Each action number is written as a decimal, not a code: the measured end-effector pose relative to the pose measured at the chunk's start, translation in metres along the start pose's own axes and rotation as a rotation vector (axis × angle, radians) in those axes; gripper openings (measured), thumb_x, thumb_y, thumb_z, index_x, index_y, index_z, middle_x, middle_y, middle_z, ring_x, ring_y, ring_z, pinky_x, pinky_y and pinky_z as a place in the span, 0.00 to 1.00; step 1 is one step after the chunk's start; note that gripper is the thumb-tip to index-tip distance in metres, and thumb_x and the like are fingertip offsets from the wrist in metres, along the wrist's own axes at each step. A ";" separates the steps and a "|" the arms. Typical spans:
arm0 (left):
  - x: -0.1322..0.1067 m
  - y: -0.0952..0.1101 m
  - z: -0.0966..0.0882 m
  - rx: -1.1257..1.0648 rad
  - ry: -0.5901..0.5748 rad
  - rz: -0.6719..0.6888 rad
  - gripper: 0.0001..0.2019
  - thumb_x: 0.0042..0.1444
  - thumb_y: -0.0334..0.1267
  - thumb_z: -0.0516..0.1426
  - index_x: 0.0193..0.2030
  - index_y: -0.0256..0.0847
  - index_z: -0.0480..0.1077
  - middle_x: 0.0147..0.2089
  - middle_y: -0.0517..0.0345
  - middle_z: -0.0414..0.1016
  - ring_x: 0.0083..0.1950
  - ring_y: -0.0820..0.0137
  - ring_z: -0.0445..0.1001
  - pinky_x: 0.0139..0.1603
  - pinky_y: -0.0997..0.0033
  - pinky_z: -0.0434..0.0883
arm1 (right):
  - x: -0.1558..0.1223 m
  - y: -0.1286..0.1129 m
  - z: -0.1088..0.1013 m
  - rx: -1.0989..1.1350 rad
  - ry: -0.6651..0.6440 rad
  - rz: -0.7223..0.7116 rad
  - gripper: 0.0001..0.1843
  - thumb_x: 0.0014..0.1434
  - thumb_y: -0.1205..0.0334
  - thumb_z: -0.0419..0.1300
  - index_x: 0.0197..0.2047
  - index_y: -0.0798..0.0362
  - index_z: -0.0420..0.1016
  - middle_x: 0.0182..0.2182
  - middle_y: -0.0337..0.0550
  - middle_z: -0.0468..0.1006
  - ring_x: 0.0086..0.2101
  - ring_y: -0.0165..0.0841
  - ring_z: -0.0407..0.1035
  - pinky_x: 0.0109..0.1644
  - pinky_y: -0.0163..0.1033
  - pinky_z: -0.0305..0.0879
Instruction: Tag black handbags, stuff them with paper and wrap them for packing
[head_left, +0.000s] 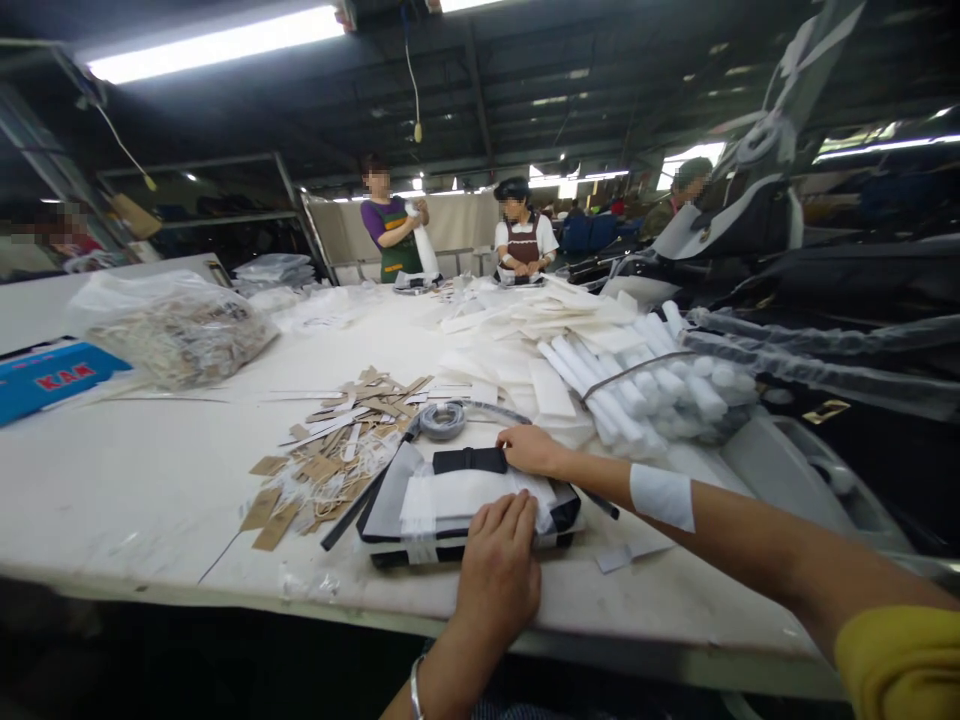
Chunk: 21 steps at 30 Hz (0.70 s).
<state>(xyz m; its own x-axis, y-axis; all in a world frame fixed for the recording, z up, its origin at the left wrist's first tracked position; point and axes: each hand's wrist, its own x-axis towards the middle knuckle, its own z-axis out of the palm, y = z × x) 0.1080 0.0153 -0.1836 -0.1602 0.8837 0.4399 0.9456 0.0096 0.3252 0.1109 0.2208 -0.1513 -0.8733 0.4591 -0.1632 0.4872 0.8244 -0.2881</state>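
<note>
A black bag [472,548], wrapped in pale sheeting and clear film, lies flat near the front edge of the table. My left hand [501,550] rests on it, fingers stretched out flat over a white foam sheet [442,497]. At the bag's far side, my right hand [531,450] has its fingers curled at the right end of a black flap [469,460]; the fingertips are partly hidden. Behind the flap sits a coil of wrapped strap [442,420]. A black strap [351,515] sticks out at the left of the bag.
Cardboard tags with strings [322,465] are heaped left of the bag. White foam rods [637,380] lie bundled at the right, by a grey bin [780,470]. A filled plastic bag [184,335] stands far left. Two co-workers [394,235] stand across the table.
</note>
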 end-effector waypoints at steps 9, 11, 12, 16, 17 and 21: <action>-0.010 -0.054 -0.076 -0.206 0.140 -0.157 0.17 0.63 0.37 0.53 0.57 0.47 0.72 0.63 0.56 0.72 0.63 0.64 0.70 0.67 0.58 0.64 | -0.092 0.019 -0.020 -0.061 0.323 0.012 0.21 0.69 0.56 0.51 0.59 0.54 0.73 0.54 0.55 0.78 0.56 0.46 0.69 0.58 0.47 0.62; -0.017 -0.085 -0.091 -0.195 0.250 -0.426 0.18 0.61 0.42 0.55 0.56 0.47 0.73 0.63 0.55 0.72 0.66 0.60 0.67 0.70 0.55 0.58 | -0.114 0.031 -0.020 -0.063 0.304 0.093 0.26 0.68 0.48 0.50 0.57 0.57 0.75 0.46 0.59 0.81 0.49 0.52 0.74 0.50 0.50 0.67; -0.021 -0.099 -0.094 -0.193 0.269 -0.507 0.19 0.60 0.44 0.55 0.56 0.44 0.74 0.62 0.51 0.73 0.66 0.56 0.67 0.70 0.51 0.59 | -0.122 0.035 -0.019 -0.050 0.269 0.130 0.29 0.68 0.45 0.49 0.57 0.58 0.75 0.43 0.60 0.82 0.46 0.53 0.75 0.48 0.50 0.68; -0.032 -0.133 -0.087 -0.235 0.299 -0.655 0.20 0.58 0.46 0.56 0.52 0.38 0.76 0.58 0.46 0.76 0.63 0.52 0.71 0.67 0.48 0.63 | -0.133 0.037 -0.003 0.067 0.106 0.178 0.36 0.65 0.37 0.47 0.63 0.54 0.71 0.43 0.56 0.83 0.47 0.53 0.76 0.48 0.49 0.68; -0.034 -0.135 -0.083 -0.247 0.315 -0.669 0.20 0.58 0.46 0.56 0.52 0.38 0.76 0.59 0.45 0.75 0.64 0.52 0.70 0.67 0.48 0.63 | -0.133 0.034 0.001 0.099 0.100 0.179 0.36 0.64 0.36 0.48 0.63 0.53 0.70 0.45 0.56 0.83 0.48 0.54 0.76 0.49 0.50 0.68; -0.040 -0.121 -0.077 -0.291 0.407 -0.650 0.21 0.59 0.42 0.56 0.56 0.36 0.74 0.61 0.44 0.73 0.65 0.53 0.69 0.68 0.48 0.62 | -0.135 0.026 0.010 0.251 0.193 0.204 0.35 0.63 0.38 0.51 0.64 0.52 0.69 0.51 0.52 0.80 0.51 0.52 0.74 0.54 0.50 0.68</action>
<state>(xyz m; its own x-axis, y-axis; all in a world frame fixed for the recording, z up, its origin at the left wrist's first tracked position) -0.0217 -0.0575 -0.1763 -0.7940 0.5038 0.3401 0.5264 0.2901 0.7992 0.2414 0.1773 -0.1466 -0.7310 0.6790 -0.0671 0.6156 0.6139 -0.4940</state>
